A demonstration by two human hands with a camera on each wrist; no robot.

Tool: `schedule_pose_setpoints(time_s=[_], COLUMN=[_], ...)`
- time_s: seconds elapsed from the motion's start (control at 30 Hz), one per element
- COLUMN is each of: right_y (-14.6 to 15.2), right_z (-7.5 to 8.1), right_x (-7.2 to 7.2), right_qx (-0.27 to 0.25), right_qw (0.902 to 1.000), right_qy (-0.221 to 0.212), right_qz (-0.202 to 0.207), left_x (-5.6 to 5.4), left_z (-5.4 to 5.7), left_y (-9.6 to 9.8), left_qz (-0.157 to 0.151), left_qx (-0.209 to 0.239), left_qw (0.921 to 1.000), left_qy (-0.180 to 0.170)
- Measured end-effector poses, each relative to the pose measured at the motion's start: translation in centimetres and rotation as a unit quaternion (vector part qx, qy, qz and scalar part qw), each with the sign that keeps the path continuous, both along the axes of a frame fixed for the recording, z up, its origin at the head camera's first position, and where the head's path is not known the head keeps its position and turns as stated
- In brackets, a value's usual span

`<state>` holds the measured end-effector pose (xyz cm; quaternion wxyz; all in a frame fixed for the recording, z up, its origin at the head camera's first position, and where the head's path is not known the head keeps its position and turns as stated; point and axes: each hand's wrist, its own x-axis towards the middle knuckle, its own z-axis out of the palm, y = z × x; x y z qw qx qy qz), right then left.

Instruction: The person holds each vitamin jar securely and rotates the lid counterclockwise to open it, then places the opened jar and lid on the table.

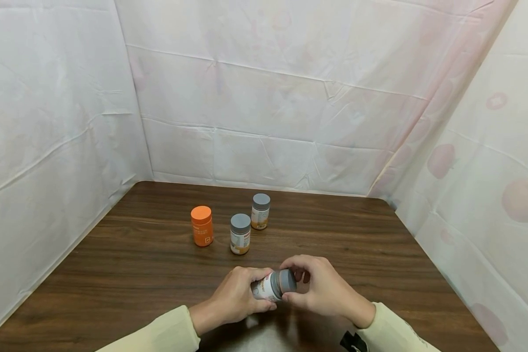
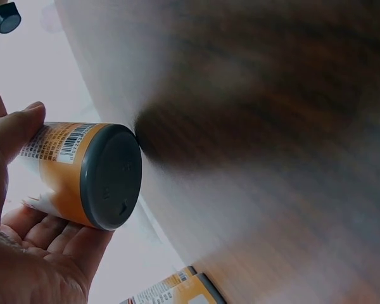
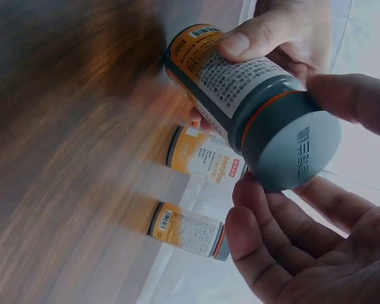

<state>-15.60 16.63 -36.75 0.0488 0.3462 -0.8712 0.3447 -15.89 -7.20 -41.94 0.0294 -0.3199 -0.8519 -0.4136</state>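
Observation:
A supplement bottle (image 1: pixel 264 289) with a white and orange label is held tilted above the near part of the table. My left hand (image 1: pixel 234 296) grips its body, the thumb on one side and fingers round the other. At the other end, my right hand (image 1: pixel 327 287) pinches the grey cap (image 3: pixel 296 151) between thumb and fingertips. An orange ring shows under the cap's edge in the right wrist view. The dark bottle base (image 2: pixel 113 177) faces the left wrist camera. Whether the cap is loose, I cannot tell.
Beyond the hands stand two similar grey-capped bottles, a nearer one (image 1: pixel 240 234) and a farther one (image 1: pixel 260 211). An orange bottle (image 1: pixel 202 226) is upright to their left. All are on a dark wooden table (image 1: pixel 356 234) with pale curtains (image 1: pixel 264 98) around it.

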Motion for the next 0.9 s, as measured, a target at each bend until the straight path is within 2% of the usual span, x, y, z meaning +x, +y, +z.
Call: schedule_pose_setpoints(time_s=[0.27, 0.5, 0.67, 0.9], right_y=[0.4, 0.8, 1.0, 1.3], right_z=[0.3, 0.3, 0.2, 0.2], right_x=[0.0, 0.0, -0.1, -0.2], right_qx=[0.0, 0.008, 0.011, 0.008], right_qw=[0.9998, 0.9994, 0.999, 0.9994], right_qy=[0.018, 0.031, 0.04, 0.016], right_qz=[-0.004, -0.011, -0.015, -0.028], left_x=[-0.1, -0.1, -0.1, -0.2], left_z=[0.1, 0.0, 0.0, -0.1], left_y=[-0.1, 0.0, -0.1, -0.3], left_qz=[0.004, 0.005, 0.003, 0.002], left_qx=[-0.003, 0.003, 0.007, 0.015], left_qw=[1.0, 0.9999, 1.0, 0.9999], left_qy=[-0.006, 0.009, 0.005, -0.003])
